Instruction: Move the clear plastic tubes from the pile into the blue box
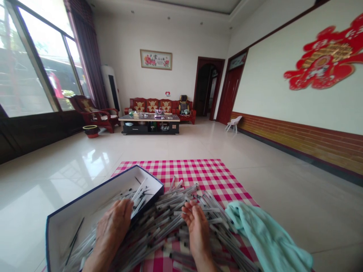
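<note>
A large heap of thin clear plastic pens [170,223] with dark tips lies across a pink-and-white gingham cloth [184,177]. More of these pens lie inside a white box lid or tray with a navy rim [82,204], at lower left. My left hand [112,226] is curled over a bundle of pens at the tray's right rim. My right hand [197,230] sits palm up above the heap, fingers apart and slightly bent, holding nothing. A pale turquoise towel [266,238] lies beside the heap on the right.
Glossy tile floor [283,200] surrounds the cloth. A low coffee table [150,124] with small items stands far ahead, before a red wooden sofa [161,106]. An armchair [93,115] stands by the left windows.
</note>
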Demonstrator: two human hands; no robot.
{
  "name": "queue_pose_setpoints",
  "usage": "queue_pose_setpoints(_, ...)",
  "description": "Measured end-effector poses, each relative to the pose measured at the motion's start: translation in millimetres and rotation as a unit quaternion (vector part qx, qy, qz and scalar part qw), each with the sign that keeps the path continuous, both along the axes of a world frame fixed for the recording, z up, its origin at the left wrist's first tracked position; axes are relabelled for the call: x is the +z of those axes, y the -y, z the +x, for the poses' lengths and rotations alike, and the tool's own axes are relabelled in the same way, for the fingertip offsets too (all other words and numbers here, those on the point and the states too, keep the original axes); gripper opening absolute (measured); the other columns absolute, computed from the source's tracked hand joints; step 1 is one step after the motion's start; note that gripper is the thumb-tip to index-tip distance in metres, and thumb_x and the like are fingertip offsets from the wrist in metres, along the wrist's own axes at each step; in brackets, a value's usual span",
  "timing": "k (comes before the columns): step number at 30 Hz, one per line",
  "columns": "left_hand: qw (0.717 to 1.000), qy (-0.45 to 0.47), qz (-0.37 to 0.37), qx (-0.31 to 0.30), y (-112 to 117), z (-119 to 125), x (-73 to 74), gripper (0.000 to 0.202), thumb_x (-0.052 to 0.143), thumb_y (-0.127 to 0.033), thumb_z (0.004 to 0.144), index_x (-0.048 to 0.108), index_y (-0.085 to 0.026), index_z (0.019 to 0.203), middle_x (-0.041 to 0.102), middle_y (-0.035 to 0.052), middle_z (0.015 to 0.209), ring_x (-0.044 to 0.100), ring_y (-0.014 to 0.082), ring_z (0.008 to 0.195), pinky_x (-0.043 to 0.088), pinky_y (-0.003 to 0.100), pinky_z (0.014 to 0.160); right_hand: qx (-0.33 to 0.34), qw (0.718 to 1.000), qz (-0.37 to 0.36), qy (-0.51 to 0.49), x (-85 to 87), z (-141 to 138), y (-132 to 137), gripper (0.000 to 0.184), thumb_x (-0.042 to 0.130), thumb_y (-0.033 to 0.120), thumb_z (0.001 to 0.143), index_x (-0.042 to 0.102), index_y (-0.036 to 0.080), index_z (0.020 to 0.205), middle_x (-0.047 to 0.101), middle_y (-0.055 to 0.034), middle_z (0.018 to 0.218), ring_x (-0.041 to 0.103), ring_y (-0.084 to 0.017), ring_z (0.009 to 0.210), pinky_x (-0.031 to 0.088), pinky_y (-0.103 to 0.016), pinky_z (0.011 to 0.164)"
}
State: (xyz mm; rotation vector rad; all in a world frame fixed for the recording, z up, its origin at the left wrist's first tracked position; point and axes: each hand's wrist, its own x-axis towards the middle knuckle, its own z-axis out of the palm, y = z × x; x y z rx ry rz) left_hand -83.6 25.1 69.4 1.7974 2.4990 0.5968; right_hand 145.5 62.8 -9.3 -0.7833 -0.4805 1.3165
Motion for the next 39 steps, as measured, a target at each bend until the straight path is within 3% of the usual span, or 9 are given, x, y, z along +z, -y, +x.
queue_pose_setpoints(5, 0.995, -0.014, -0.079, 0.054, -1, -31, -6.2, 0.038, 0.036, -0.041, 0.09, 0.066, -0.024, 0.105, 0.068, 0.0086, 0.104, 0.064, 0.0294, 0.094, 0.044, 0.035, 0.073, -0.032, 0.999, -0.013, -0.014, -0.8, 13, -5, 0.037, 0.076, 0.042, 0.065, 0.066, 0.019, 0.092, 0.073, -0.0023, 0.081, 0.067, -0.017, 0.073, 0.055, -0.029, 0.065)
queue_pose_setpoints(9, 0.998, -0.048, 0.01, 0.037, 0, -19, -13.4, 0.037, 0.039, -0.036, 0.09, 0.062, -0.02, 0.115, 0.064, 0.0091, 0.115, 0.06, 0.0263, 0.101, 0.044, 0.033, 0.082, -0.043, 0.999, -0.014, -0.011, -2.6, 16, -5, 0.038, 0.076, 0.042, 0.065, 0.066, 0.019, 0.092, 0.073, -0.0017, 0.078, 0.067, -0.017, 0.069, 0.055, -0.029, 0.064)
queue_pose_setpoints(12, 0.997, -0.032, 0.069, -0.029, 5, 4, -16.1, 0.03, 0.041, -0.034, 0.09, 0.064, -0.023, 0.107, 0.065, 0.0052, 0.112, 0.059, 0.0218, 0.1, 0.044, 0.029, 0.082, -0.042, 0.999, -0.014, 0.0, -4.5, 15, -6, 0.038, 0.076, 0.042, 0.065, 0.066, 0.019, 0.093, 0.073, -0.0011, 0.075, 0.066, -0.016, 0.068, 0.055, -0.028, 0.062)
queue_pose_setpoints(17, 0.985, 0.013, -0.054, -0.161, 19, 34, -23.4, 0.027, 0.039, -0.027, 0.091, 0.066, -0.024, 0.09, 0.066, 0.0027, 0.087, 0.064, 0.017, 0.079, 0.044, 0.025, 0.069, -0.028, 0.999, -0.005, 0.033, -7.6, 9, -4, 0.035, 0.075, 0.042, 0.065, 0.067, 0.019, 0.09, 0.071, -0.0007, 0.072, 0.065, -0.016, 0.064, 0.054, -0.028, 0.059)
queue_pose_setpoints(20, 0.979, -0.026, -0.121, -0.165, 24, 38, -34.1, 0.025, 0.041, -0.022, 0.088, 0.066, -0.02, 0.09, 0.066, 0.0068, 0.092, 0.063, 0.0201, 0.084, 0.044, 0.028, 0.071, -0.009, 0.998, -0.002, 0.06, -8.3, 4, -1, 0.033, 0.073, 0.043, 0.067, 0.067, 0.018, 0.088, 0.071, -0.0013, 0.071, 0.064, -0.016, 0.061, 0.053, -0.028, 0.057)
queue_pose_setpoints(27, 0.972, -0.069, -0.155, -0.162, 23, 37, -53.9, 0.025, 0.041, -0.02, 0.088, 0.065, -0.017, 0.095, 0.065, 0.0103, 0.097, 0.062, 0.0231, 0.09, 0.044, 0.03, 0.075, 0.014, 0.996, 0.008, 0.093, -7.5, -3, 3, 0.034, 0.071, 0.045, 0.069, 0.067, 0.017, 0.088, 0.068, -0.0019, 0.069, 0.061, -0.016, 0.059, 0.052, -0.028, 0.055)
queue_pose_setpoints(33, 0.979, -0.037, -0.128, -0.157, 23, 49, -28.2, 0.025, 0.038, -0.02, 0.09, 0.063, -0.018, 0.094, 0.066, 0.0084, 0.091, 0.063, 0.0211, 0.085, 0.044, 0.029, 0.07, 0.026, 0.995, 0.015, 0.097, -8.2, -4, 5, 0.031, 0.069, 0.044, 0.072, 0.066, 0.017, 0.089, 0.068, -0.0022, 0.071, 0.061, -0.017, 0.061, 0.052, -0.029, 0.057)
queue_pose_setpoints(37, 0.986, 0.054, 0.001, -0.155, 19, 61, -6.8, 0.027, 0.041, -0.026, 0.088, 0.063, -0.023, 0.103, 0.067, 0.0065, 0.094, 0.064, 0.022, 0.088, 0.044, 0.03, 0.071, 0.06, 0.994, 0.037, 0.086, -6.4, -5, 8, 0.022, 0.066, 0.04, 0.077, 0.067, 0.02, 0.087, 0.067, -0.0008, 0.071, 0.061, -0.017, 0.061, 0.051, -0.029, 0.058)
queue_pose_setpoints(39, 0.973, 0.166, 0.066, -0.145, 13, 67, -5.4, 0.026, 0.047, -0.031, 0.086, 0.064, -0.023, 0.104, 0.068, 0.0045, 0.089, 0.065, 0.0206, 0.082, 0.045, 0.029, 0.07, 0.094, 0.992, 0.048, 0.072, -4.0, -6, 10, 0.018, 0.065, 0.038, 0.078, 0.067, 0.022, 0.087, 0.067, -0.0005, 0.073, 0.061, -0.017, 0.062, 0.051, -0.029, 0.059)
